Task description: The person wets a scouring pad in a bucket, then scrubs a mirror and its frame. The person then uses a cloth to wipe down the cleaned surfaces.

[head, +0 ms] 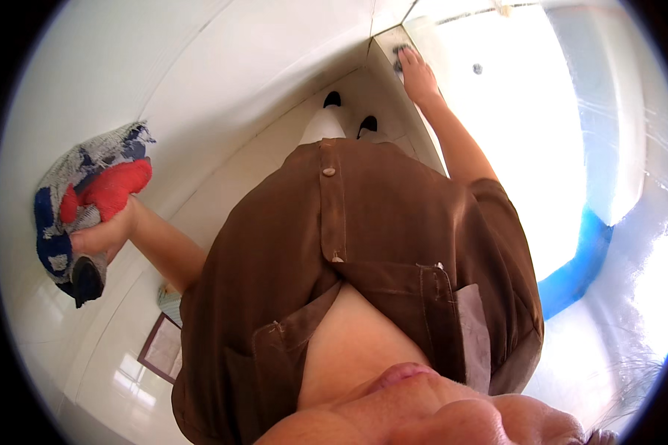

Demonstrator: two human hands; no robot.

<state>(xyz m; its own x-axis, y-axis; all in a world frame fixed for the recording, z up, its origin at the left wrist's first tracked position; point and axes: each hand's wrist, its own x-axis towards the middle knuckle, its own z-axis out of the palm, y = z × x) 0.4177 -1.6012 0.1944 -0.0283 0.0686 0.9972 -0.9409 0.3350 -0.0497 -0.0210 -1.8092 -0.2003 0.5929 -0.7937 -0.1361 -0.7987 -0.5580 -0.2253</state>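
My left hand (pixel 103 231) grips a bunched cloth (pixel 97 167), grey, navy and red with a frayed edge, in front of a pale tiled wall. A dark flap of material hangs below that hand. On the right, my right hand (pixel 417 75) reaches to a narrow pale ledge (pixel 387 53) beside a bright window (pixel 495 139). Its fingers lie over small dark grey patches (pixel 399 65); whether they hold anything is not clear. Between my arms is my brown buttoned shirt (pixel 289 217).
Glossy pale tiles cover the wall (pixel 245 44). My dark shoes (pixel 332 99) stand on the floor near the corner below the ledge. A dark-framed panel (pixel 164 347) shows at the lower left. A blue curved strip (pixel 579 272) borders the glare at the right.
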